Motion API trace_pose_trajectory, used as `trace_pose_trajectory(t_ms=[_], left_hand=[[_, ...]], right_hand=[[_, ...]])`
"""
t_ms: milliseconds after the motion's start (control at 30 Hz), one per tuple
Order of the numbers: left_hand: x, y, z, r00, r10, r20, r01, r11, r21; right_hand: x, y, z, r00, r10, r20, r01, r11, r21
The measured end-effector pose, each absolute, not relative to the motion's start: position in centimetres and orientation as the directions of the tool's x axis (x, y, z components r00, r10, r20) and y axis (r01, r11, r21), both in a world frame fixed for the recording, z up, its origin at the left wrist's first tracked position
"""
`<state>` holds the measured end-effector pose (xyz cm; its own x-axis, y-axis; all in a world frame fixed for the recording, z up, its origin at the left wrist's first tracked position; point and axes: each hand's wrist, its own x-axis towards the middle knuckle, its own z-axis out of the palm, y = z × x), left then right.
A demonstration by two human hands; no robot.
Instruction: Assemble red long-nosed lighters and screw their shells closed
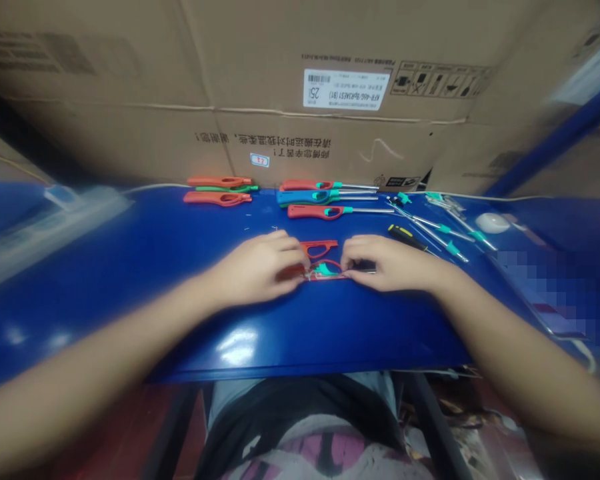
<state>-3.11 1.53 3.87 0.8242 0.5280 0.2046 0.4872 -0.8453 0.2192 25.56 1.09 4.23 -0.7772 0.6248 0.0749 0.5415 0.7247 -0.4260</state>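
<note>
Between my hands lies an opened red stick lighter (325,271) with a teal trigger and thin wire-like parts showing inside. My left hand (265,267) is closed around its handle end, which the fingers partly hide. At the other end my right hand (390,262) pinches the lighter near the start of its metal tube. Just behind it is another red shell half (325,250), close to the fingertips of both hands. What each fingertip presses on inside the lighter is too small to make out.
Assembled stick lighters (325,197) lie at the back centre, with orange and green handle shells (217,199) left of them. Right are a black-yellow screwdriver (405,237), metal tubes with teal parts (440,230) and a white round object (493,223). A cardboard sheet (260,73) stands behind; a power strip (65,227) lies left.
</note>
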Motion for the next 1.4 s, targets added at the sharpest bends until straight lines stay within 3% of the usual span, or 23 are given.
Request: trace_pose_trajectory(t_ms=[367,467,600,733,867,1033,1133,1267,1400], left_hand=[[-2.9,1.7,3.2,0.850,0.491,0.192,0.444,-0.863,0.240],[-3.0,1.7,3.4,0.849,0.492,0.192,0.448,-0.863,0.234],[-3.5,2.2,4.0,0.825,0.523,0.214,0.480,-0.848,0.224],[-4.2,2.9,4.9,0.812,0.559,0.168,0.548,-0.829,0.112],[-4.7,3.3,5.4,0.811,0.579,0.085,0.581,-0.814,0.011],[-4.9,3.3,5.1,0.785,0.619,0.008,0.619,-0.785,0.016],[-4.8,3.4,4.8,0.761,0.648,0.037,0.649,-0.760,-0.033],[-4.4,3.2,4.7,0.724,0.652,0.223,0.674,-0.738,-0.030],[-4.1,2.8,4.6,0.723,0.595,0.352,0.631,-0.776,0.017]], right_hand=[[25.3,1.1,4.2,-0.696,0.718,-0.013,0.614,0.586,-0.529],[25.1,1.1,4.0,-0.686,0.724,0.078,0.572,0.602,-0.557],[25.1,1.5,3.1,-0.665,0.699,0.265,0.575,0.705,-0.415],[25.4,2.0,1.9,-0.667,0.713,0.215,0.673,0.701,-0.237],[25.5,2.4,1.4,-0.658,0.721,0.216,0.688,0.692,-0.217],[25.6,2.8,1.4,-0.600,0.762,0.244,0.705,0.648,-0.289],[25.4,2.7,1.5,-0.542,0.793,0.278,0.718,0.609,-0.338],[24.8,2.4,1.9,-0.316,0.903,0.291,0.662,0.430,-0.614],[24.1,2.3,2.2,-0.213,0.973,0.086,0.461,0.178,-0.869]])
